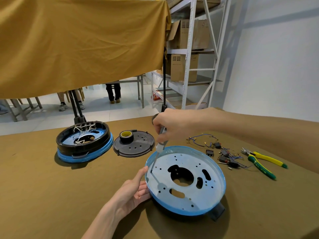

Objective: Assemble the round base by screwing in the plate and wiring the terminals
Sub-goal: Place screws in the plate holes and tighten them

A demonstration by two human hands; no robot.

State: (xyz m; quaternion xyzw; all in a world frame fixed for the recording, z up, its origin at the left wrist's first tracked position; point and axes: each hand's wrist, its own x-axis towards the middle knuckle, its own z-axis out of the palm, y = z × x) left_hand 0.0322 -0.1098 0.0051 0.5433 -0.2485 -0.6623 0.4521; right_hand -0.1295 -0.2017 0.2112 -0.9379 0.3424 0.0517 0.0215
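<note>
A round base (207, 210) with a blue rim lies in front of me, a pale metal plate (188, 199) with many holes seated inside it. My left hand (133, 190) cups the base's left edge, thumb up along the rim. My right hand (170, 125) grips a screwdriver (159, 147) with a clear handle. Its tip stands on the plate near the left rim. A bundle of blue wires with black switches and terminals (224, 154) lies to the right of the base.
A second round base (84, 144) with white wiring sits at the back left. Beside it a black perforated cover (138, 145) carries a roll of black tape (126, 136). Yellow-green pliers (260, 164) lie far right. A yellow cloth hangs behind the table.
</note>
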